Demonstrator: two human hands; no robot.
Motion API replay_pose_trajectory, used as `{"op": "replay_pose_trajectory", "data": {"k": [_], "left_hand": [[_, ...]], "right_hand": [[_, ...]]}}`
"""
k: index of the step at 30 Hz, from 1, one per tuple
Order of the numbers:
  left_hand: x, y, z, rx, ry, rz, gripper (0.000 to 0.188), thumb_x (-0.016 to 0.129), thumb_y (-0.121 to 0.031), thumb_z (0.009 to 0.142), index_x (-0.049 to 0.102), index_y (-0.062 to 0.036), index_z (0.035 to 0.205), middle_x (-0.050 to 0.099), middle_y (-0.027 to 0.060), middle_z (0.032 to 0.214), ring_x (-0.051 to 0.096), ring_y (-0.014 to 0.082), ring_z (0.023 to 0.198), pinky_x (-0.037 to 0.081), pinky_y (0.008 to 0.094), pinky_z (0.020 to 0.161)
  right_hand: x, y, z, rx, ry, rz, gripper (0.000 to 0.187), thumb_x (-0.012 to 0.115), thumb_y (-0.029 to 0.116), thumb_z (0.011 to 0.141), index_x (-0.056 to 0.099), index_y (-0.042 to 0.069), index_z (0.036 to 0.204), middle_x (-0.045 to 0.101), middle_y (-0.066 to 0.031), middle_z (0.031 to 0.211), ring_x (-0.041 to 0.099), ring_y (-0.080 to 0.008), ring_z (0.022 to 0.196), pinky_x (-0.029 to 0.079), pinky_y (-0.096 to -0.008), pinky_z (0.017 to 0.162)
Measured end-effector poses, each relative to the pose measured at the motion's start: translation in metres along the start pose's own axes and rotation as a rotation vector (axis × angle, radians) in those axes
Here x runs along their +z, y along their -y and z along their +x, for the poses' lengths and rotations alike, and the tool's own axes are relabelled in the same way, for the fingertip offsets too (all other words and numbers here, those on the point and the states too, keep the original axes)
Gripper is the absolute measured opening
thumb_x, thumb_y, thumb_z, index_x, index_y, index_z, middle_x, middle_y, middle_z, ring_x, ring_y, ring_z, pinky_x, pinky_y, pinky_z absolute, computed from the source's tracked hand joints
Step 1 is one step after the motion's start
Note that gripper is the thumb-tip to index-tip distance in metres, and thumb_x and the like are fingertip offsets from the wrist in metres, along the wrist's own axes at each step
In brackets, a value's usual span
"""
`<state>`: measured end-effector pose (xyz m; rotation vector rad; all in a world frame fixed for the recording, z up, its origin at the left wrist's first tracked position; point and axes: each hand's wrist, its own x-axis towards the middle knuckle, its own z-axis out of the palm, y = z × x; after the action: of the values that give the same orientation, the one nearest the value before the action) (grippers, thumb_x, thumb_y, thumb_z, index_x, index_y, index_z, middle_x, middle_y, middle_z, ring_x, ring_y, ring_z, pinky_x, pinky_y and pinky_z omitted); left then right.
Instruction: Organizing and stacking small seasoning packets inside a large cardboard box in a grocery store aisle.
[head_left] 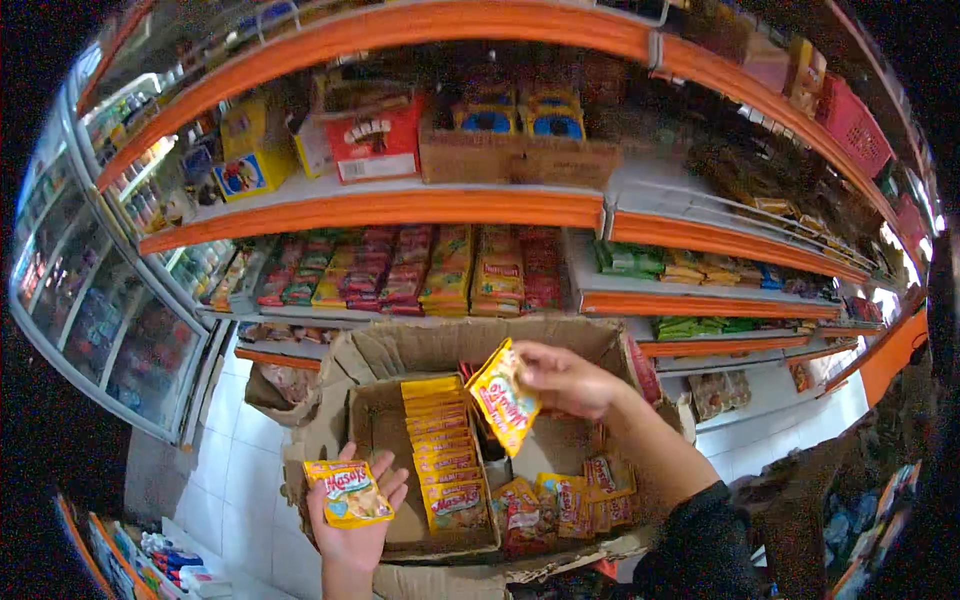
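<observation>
My right hand [578,382] pinches a yellow seasoning sachet [506,400] by its edge, held tilted above the large cardboard box [400,347]. On the upturned palm of my left hand [352,538] rests another yellow seasoning sachet [349,495], with the fingers partly behind it. This hand is at the near left side of the box. Inside the large box, a smaller open carton [375,425] holds an overlapping row of yellow sachets [440,445]. Loose yellow sachets [572,503] lie beside the carton, to its right.
Orange-edged shelves [400,208] rise behind the box, stocked with rows of colourful packets [400,265], a red box [375,140] and a brown display carton [520,158]. A glass-door fridge [100,310] stands left. White floor tiles [240,480] show beside the box.
</observation>
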<state>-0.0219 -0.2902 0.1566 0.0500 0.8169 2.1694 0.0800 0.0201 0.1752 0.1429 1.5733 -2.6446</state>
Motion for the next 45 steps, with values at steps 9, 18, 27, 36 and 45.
{"op": "replay_pose_trajectory", "data": {"k": [9,18,27,36,45], "left_hand": [[-0.001,0.002,0.012,0.035,0.007,0.039,0.068,0.046,-0.054,0.083,0.031,-0.0151,0.137,0.043,0.0221,0.127,0.051,0.0373,0.106,0.040,0.0445,0.092],[0.003,0.003,0.012,0.080,-0.053,0.051,0.069,0.045,-0.054,0.083,0.031,-0.0143,0.137,0.044,0.0225,0.126,0.052,0.0375,0.106,0.040,0.0451,0.093],[0.009,0.002,0.005,0.125,-0.111,0.066,0.075,0.045,-0.057,0.083,0.024,-0.0137,0.141,0.040,0.0233,0.132,0.055,0.0327,0.101,0.044,0.0409,0.086],[0.008,-0.008,0.005,0.124,-0.122,-0.088,0.069,0.036,-0.055,0.087,0.027,-0.0139,0.141,0.044,0.0183,0.130,0.050,0.0165,0.079,0.040,0.0264,0.070],[0.001,-0.006,0.002,0.152,-0.049,0.095,0.070,0.047,0.001,0.076,0.023,-0.0065,0.142,0.050,0.0125,0.123,0.052,0.0184,0.101,0.041,0.0327,0.090]], "right_hand": [[0.012,0.011,-0.009,-0.372,-0.112,-1.278,0.020,0.067,0.021,0.078,0.066,0.008,0.093,0.060,-0.0070,0.088,0.055,-0.0168,0.084,0.043,-0.0340,0.077],[0.002,0.022,-0.017,-0.279,-0.419,-1.563,0.025,0.062,0.018,0.074,0.069,0.022,0.098,0.065,-0.0109,0.087,0.061,-0.0308,0.086,0.048,-0.0407,0.075],[0.022,-0.003,0.002,-0.379,-0.273,-1.148,0.019,0.063,0.007,0.078,0.063,0.004,0.097,0.065,-0.0109,0.086,0.061,-0.0231,0.077,0.047,-0.0316,0.072],[0.076,-0.068,0.005,-0.442,0.102,-1.236,0.025,0.062,-0.001,0.073,0.061,0.007,0.098,0.062,-0.0090,0.094,0.059,-0.0260,0.096,0.041,-0.0414,0.094],[0.094,-0.096,0.001,-0.074,0.558,-1.851,0.031,0.055,0.011,0.074,0.061,0.010,0.104,0.061,-0.0073,0.094,0.058,-0.0219,0.098,0.017,-0.0484,0.109]]}}
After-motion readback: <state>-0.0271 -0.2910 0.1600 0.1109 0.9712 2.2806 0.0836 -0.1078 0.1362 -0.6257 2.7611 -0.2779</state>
